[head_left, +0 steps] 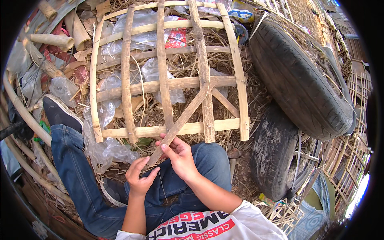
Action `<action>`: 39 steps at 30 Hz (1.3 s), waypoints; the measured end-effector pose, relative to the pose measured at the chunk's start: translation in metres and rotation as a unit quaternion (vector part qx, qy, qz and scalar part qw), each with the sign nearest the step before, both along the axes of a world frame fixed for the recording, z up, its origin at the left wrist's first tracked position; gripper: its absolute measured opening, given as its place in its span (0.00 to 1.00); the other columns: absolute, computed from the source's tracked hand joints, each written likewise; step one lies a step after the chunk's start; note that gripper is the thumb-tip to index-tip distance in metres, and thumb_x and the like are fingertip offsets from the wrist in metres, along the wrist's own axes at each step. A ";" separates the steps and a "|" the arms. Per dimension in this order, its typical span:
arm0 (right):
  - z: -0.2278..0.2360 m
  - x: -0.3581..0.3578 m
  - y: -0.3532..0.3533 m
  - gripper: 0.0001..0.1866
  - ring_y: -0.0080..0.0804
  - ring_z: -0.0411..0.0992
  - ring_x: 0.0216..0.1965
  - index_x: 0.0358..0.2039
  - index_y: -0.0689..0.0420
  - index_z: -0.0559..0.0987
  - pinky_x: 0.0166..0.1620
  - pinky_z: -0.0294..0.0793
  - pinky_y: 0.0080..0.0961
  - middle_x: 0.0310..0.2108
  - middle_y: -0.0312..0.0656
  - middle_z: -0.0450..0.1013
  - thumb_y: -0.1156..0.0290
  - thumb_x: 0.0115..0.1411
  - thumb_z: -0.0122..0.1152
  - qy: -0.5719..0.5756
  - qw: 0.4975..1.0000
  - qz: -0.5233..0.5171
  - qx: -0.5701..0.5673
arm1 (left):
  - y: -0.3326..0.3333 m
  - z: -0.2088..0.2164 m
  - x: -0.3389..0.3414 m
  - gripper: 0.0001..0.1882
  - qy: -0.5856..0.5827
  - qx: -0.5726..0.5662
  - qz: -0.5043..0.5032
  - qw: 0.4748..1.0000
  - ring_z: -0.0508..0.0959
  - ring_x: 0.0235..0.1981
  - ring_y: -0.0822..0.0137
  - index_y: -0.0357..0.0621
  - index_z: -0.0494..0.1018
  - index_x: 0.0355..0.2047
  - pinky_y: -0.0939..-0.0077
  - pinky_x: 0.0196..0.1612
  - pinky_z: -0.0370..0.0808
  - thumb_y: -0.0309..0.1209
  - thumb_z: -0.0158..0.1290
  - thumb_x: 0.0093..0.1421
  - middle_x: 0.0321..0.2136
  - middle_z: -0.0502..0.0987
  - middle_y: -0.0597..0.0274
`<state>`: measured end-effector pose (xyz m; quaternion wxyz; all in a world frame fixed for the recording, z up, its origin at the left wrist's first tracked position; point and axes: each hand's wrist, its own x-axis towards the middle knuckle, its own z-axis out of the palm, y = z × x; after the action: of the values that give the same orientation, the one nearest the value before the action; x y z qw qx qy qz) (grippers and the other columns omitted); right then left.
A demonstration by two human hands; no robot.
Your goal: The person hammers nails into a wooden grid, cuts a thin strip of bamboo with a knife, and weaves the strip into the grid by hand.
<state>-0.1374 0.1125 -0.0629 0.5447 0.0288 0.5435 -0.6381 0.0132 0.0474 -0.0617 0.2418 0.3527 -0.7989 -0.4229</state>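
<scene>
You have two hands in view, left [140, 176] and right [180, 156], on one loose slat [188, 114]. One bamboo lattice [168, 76] lies ahead of you: four upright slats, five crosswise. Two tyres [296, 80] lie right of it.

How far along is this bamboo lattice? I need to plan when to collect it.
The lattice already has its upright and cross slats in a grid. In hand: a diagonal slat, its lower end held by the left hand and right hand. Whether it is fastened, or more are due, cannot be told.
</scene>
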 end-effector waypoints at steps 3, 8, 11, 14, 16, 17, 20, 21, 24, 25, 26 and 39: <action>0.000 -0.001 -0.002 0.21 0.23 0.74 0.41 0.57 0.63 0.69 0.41 0.75 0.21 0.43 0.42 0.76 0.73 0.65 0.55 -0.004 1.000 0.004 -0.009 | 0.005 -0.011 0.006 0.20 0.012 0.069 0.035 0.997 0.79 0.39 0.61 0.34 0.76 0.41 0.71 0.42 0.77 0.18 0.66 0.45 0.38 0.78 0.52; -0.005 -0.002 -0.005 0.22 0.24 0.74 0.42 0.59 0.63 0.67 0.41 0.75 0.21 0.43 0.42 0.76 0.74 0.65 0.53 -0.011 1.000 0.014 -0.016 | 0.008 -0.014 0.004 0.20 0.009 0.068 0.085 0.994 0.81 0.34 0.57 0.36 0.78 0.37 0.69 0.40 0.77 0.21 0.68 0.41 0.33 0.80 0.51; -0.008 0.001 -0.007 0.23 0.24 0.74 0.42 0.60 0.64 0.65 0.41 0.75 0.21 0.43 0.43 0.76 0.75 0.65 0.53 -0.018 1.000 0.000 -0.024 | 0.008 -0.014 0.004 0.20 0.003 0.042 0.078 0.996 0.81 0.34 0.57 0.37 0.78 0.37 0.69 0.39 0.77 0.20 0.68 0.41 0.33 0.80 0.51; -0.005 0.002 -0.010 0.23 0.25 0.74 0.42 0.60 0.65 0.65 0.41 0.75 0.21 0.43 0.44 0.76 0.75 0.65 0.53 -0.014 1.000 -0.013 -0.021 | 0.006 -0.014 0.005 0.19 0.000 0.015 0.071 0.997 0.81 0.33 0.57 0.37 0.78 0.37 0.69 0.39 0.77 0.21 0.69 0.42 0.33 0.80 0.52; -0.005 0.002 -0.011 0.23 0.25 0.75 0.42 0.59 0.65 0.65 0.40 0.75 0.21 0.43 0.45 0.76 0.76 0.64 0.54 -0.012 0.999 -0.016 -0.025 | 0.006 -0.013 0.004 0.19 -0.005 0.000 0.070 0.998 0.81 0.33 0.57 0.37 0.78 0.37 0.68 0.39 0.77 0.21 0.69 0.42 0.33 0.80 0.52; -0.005 0.000 -0.009 0.22 0.25 0.75 0.41 0.58 0.65 0.66 0.40 0.76 0.21 0.43 0.45 0.76 0.75 0.64 0.54 -0.011 1.000 -0.016 -0.019 | 0.006 -0.012 0.002 0.19 -0.009 -0.008 0.067 0.998 0.81 0.33 0.56 0.37 0.78 0.37 0.68 0.39 0.77 0.21 0.69 0.42 0.33 0.80 0.53; -0.007 0.002 -0.008 0.21 0.23 0.75 0.39 0.55 0.66 0.68 0.38 0.76 0.20 0.41 0.44 0.77 0.74 0.64 0.56 -0.001 1.000 0.000 0.002 | 0.006 -0.010 0.002 0.18 -0.012 -0.016 0.058 0.998 0.80 0.35 0.60 0.34 0.77 0.37 0.71 0.39 0.76 0.18 0.67 0.43 0.33 0.80 0.52; -0.006 0.004 -0.008 0.20 0.21 0.75 0.37 0.54 0.66 0.68 0.37 0.75 0.18 0.39 0.42 0.77 0.73 0.63 0.58 0.003 1.000 0.011 0.009 | 0.006 -0.010 0.004 0.17 -0.013 -0.018 0.063 0.998 0.80 0.35 0.60 0.34 0.78 0.37 0.71 0.39 0.76 0.18 0.67 0.44 0.33 0.80 0.52; -0.006 0.007 -0.004 0.19 0.23 0.75 0.37 0.52 0.67 0.69 0.37 0.76 0.18 0.39 0.43 0.77 0.72 0.63 0.58 0.007 0.999 0.047 0.000 | 0.004 -0.016 0.010 0.17 -0.014 -0.017 0.087 0.996 0.80 0.34 0.60 0.35 0.78 0.37 0.71 0.39 0.76 0.19 0.67 0.44 0.33 0.80 0.52; -0.005 0.007 -0.003 0.18 0.24 0.76 0.38 0.51 0.68 0.69 0.37 0.77 0.19 0.40 0.44 0.77 0.72 0.64 0.57 0.007 0.998 0.059 -0.008 | 0.003 -0.020 0.013 0.18 -0.013 -0.010 0.100 0.995 0.80 0.34 0.58 0.36 0.78 0.37 0.70 0.39 0.76 0.20 0.67 0.43 0.33 0.80 0.52; -0.005 0.006 -0.003 0.20 0.22 0.75 0.37 0.53 0.69 0.68 0.37 0.76 0.17 0.39 0.43 0.76 0.72 0.63 0.58 0.009 0.998 0.057 -0.007 | 0.003 -0.022 0.015 0.18 -0.012 -0.003 0.113 0.994 0.81 0.33 0.57 0.37 0.79 0.37 0.69 0.39 0.76 0.21 0.68 0.42 0.32 0.80 0.52; -0.006 0.014 -0.002 0.27 0.20 0.73 0.37 0.56 0.68 0.63 0.37 0.74 0.18 0.37 0.42 0.75 0.74 0.61 0.61 0.042 0.998 0.030 -0.042 | -0.002 -0.022 0.022 0.17 -0.031 0.005 0.132 0.991 0.79 0.34 0.63 0.34 0.79 0.37 0.73 0.39 0.76 0.18 0.67 0.44 0.34 0.80 0.54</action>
<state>-0.1239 0.1103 -0.0690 0.5411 -0.0374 0.5391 -0.6443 0.0354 0.0457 -0.0842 0.2689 0.4688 -0.7503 -0.3807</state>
